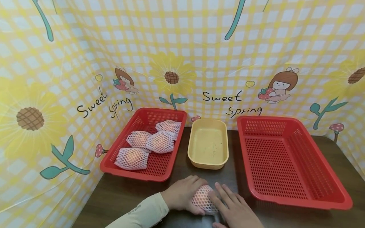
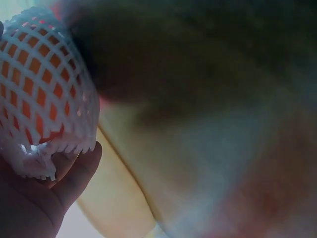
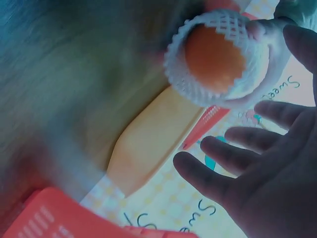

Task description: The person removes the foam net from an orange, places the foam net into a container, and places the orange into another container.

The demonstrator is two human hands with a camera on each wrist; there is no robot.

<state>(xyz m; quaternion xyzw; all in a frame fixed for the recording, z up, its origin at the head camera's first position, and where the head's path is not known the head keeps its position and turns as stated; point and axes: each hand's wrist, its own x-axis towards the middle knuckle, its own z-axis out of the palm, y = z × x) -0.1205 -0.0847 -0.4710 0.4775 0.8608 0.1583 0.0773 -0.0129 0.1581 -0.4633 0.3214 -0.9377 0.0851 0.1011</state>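
My left hand grips a round orange-coloured fruit in a white foam net, low over the front of the table. The left wrist view shows the net's frilled end against the fingers. In the right wrist view the net's open end bares the fruit's smooth orange skin; its exact kind is unclear. Beside the fruit, my right hand has its fingers spread and straight. From the right wrist, those fingers appear apart from the fruit.
At the left, a red basket holds several net-wrapped fruits. A yellow tub stands in the middle, and a larger red basket at the right. Behind them hangs a yellow checked cloth. Everything stands on a dark wooden table.
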